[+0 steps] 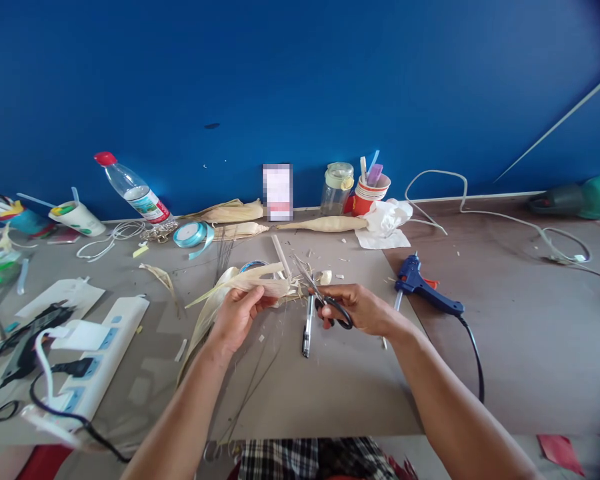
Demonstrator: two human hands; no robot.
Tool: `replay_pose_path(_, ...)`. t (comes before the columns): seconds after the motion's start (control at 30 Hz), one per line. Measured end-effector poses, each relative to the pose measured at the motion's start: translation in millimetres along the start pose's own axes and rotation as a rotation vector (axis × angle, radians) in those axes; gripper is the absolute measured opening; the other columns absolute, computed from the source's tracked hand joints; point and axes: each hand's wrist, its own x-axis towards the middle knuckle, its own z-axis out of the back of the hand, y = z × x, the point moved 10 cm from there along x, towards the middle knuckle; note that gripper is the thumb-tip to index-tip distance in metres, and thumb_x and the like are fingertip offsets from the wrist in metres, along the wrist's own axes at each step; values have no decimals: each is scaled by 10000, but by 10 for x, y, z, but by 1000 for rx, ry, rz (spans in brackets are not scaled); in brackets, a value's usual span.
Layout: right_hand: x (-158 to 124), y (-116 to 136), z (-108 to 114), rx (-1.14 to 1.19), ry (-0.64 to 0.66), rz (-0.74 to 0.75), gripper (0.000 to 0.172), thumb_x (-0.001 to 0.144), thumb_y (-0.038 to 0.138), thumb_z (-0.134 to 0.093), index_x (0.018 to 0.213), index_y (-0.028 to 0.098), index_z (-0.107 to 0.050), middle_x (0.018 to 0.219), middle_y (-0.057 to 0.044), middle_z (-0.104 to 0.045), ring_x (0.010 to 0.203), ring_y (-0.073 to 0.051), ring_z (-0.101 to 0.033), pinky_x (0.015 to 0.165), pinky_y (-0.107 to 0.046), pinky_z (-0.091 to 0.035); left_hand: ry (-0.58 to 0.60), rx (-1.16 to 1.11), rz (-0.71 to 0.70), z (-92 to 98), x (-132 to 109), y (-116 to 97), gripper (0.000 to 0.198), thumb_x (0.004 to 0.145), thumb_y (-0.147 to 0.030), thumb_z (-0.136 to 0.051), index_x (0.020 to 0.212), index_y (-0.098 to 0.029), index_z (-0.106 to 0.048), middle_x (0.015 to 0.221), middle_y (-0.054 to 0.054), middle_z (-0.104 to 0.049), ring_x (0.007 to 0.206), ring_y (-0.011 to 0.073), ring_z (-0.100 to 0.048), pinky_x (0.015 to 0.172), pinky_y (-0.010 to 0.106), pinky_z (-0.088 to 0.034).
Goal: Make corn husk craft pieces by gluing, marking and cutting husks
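Left hand (240, 317): grip pinching a pale dried husk (273, 288) between thumb and fingers, above the bench (360, 393). Right hand (357, 307): grip wrapped round the black handles of scissors (341, 312), blades near the husk's frayed end. Pen (307, 330) lies just below.

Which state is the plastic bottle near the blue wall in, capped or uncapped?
Capped: a red cap covers the mouth of the bottle, with no open neck showing.
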Motion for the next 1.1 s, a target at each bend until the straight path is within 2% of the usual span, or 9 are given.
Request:
replay_pose_path(0.17,34,-12,67,44,-96,39,517,775,393,-647,1253,204,-587,875,-43,-660,791,-150,-623,761,-296,-490,-7,-10,1,19,1,-14,242,729,-301,-721,913,-144,-707,823,58,-729,743,168,-665,718,294,-547)
replay_pose_path(0.3,-4,139,138,-227,-199,94,502,720,285,-695,1215,248,-620,999,-39,-685,951,-182,-600,904,-335,-452,-1,-45,23,-1,-7,-11,224,731,-287,-722,897,-139,-702,839,67,-731,767,180,-670,723,304,-552)
replay_pose_path(0.4,-31,253,155,-372,-243,122,436,707,242,-690,1142,226,-668,919,-31,-691,862,-174,-608,845,-318,-472,12,-79,23,-29,-11,-22,242,734,-291,-722,915,-133,-697,851,76,-732,780,187,-675,728,313,-555)
replay_pose_path(0.53,-34,304,161,-450,-246,159,377,722,258,-675,1094,200,-686,773,-7,-650,722,-142,-573,751,-289,-480,6,-85,34,-25,-3,-11,276,725,-313,-729,924,-126,-686,838,81,-731,763,189,-677,725,325,-552)
replay_pose_path(0.63,-39,289,206,-531,-272,160,337,736,271,-665,1068,215,-692,747,6,-642,673,-124,-557,812,-317,-462,-55,-61,33,49,8,-6,260,701,-327,-745,843,-119,-681,730,60,-716,674,166,-665,691,305,-541)
replay_pose_path(0.73,-44,268,214,-610,-263,144,296,754,266,-649,1045,250,-700,751,11,-660,663,-124,-561,906,-370,-419,-105,-46,14,117,12,-21,229,690,-326,-748,761,-124,-668,643,32,-688,614,140,-644,661,276,-523)
replay_pose_path(0.8,-50,270,192,-632,-235,133,286,760,267,-644,1040,257,-704,762,3,-672,673,-134,-565,917,-381,-413,-109,-51,-3,132,14,-32,216,689,-325,-745,742,-133,-660,634,19,-679,599,130,-632,652,269,-515)
replay_pose_path(1.1,-50,271,63,-620,-128,66,364,745,305,-666,1098,221,-702,664,-9,-645,668,-146,-550,758,-298,-459,-135,27,-53,150,7,-69,221,700,-337,-720,667,-135,-635,597,2,-635,582,105,-581,633,240,-484)
